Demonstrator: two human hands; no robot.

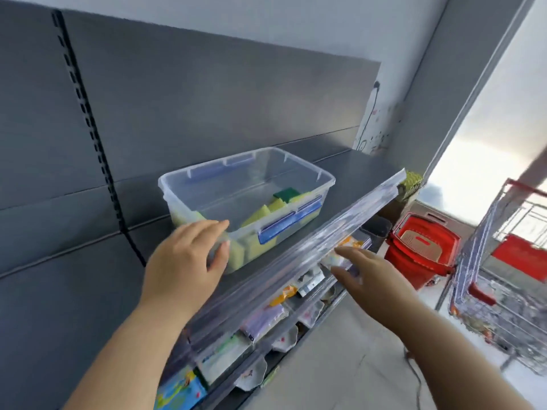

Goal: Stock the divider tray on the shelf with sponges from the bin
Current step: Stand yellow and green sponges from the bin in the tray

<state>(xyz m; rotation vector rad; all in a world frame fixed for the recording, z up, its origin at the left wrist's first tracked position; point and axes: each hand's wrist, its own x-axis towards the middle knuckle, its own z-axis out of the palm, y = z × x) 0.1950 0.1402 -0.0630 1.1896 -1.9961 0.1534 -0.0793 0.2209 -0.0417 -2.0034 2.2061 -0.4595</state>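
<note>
Half hidden: sponges (pixel 257 216), seen only through the clear wall of the bin (pixel 177 199); lowest ones smeared by the plastic and crossed by blue clasps.
Blurred: right hand (pixel 373 279) and the goods in the tray (pixel 291 331); labels unreadable.
Cut off: both forearms at the bottom edge; cart (pixel 503 276) at the right edge.
Covered: back of the tray, behind the clear front rail (pixel 325 229) of the upper shelf (pixel 349 173).
Sponges: yellow blocks, one with a dark green scourer face up; jumbled and tilted along the bin's near side and right end.
Bin: clear, lidless, rectangular, blue clasps on both long sides; standing on the upper shelf, near its front edge.
Tray: on the shelf below, clear dividers forming a row of compartments with packets in them; whether any packet is a sponge, cannot tell.
Left hand (pixel 183 261): at the bin's near left corner, fingers fairly straight over the rim, thumb against the wall; grip spread, touching only, nothing pinched.
Right hand: below the rail, at the tray, fingers straight and parted, tips just beside a pale packet (pixel 340 255); grip spread, contact with the packet unclear.
Counts: one bin; one tray; two hands; at least five sponges, true number not countable through the wall; one red basket (pixel 423 247) on the floor; one wire cart.
</note>
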